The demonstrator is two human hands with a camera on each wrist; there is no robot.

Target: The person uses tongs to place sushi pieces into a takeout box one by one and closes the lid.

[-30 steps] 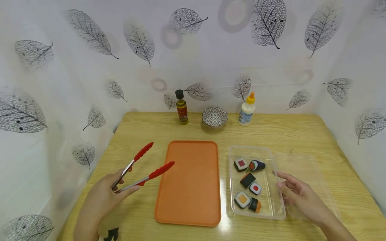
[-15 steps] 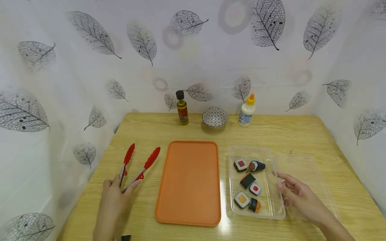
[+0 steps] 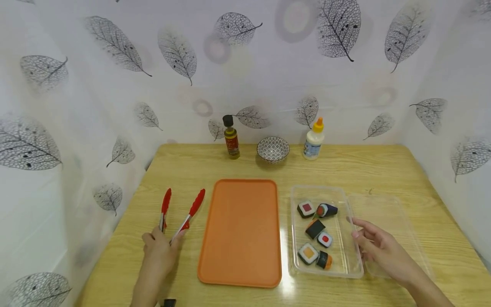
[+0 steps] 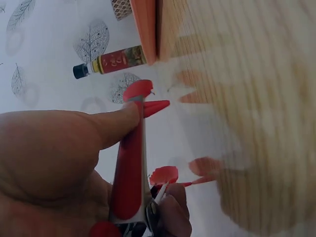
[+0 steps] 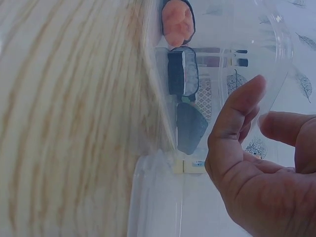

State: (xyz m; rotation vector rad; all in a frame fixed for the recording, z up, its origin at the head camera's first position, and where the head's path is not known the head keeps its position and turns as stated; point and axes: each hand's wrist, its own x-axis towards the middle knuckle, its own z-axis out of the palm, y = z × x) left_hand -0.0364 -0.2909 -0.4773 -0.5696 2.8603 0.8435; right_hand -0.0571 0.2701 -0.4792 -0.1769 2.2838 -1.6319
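My left hand (image 3: 159, 256) grips red-tipped metal tongs (image 3: 197, 204), low over the table left of the orange tray (image 3: 239, 232). The tongs' arms stand spread, tips pointing away from me, with nothing between them. In the left wrist view, the thumb lies along one arm of the tongs (image 4: 131, 173). A clear plastic box (image 3: 339, 256) right of the tray holds several sushi pieces (image 3: 315, 229). My right hand (image 3: 387, 253) pinches the box's right rim between thumb and fingers. The right wrist view shows the fingertips (image 5: 256, 86) at the transparent wall.
A clear lid (image 3: 383, 209) lies right of the box, partly under my right hand. Along the back stand a dark-capped bottle (image 3: 232, 143), a patterned bowl (image 3: 273, 150) and a white bottle with a yellow cap (image 3: 313, 143). Leaf-patterned cloth surrounds the table (image 3: 184, 166).
My left hand has moved right. The tongs have swung from pointing toward the tray to pointing away from me, and they remain spread. My right hand and the box stay in place.
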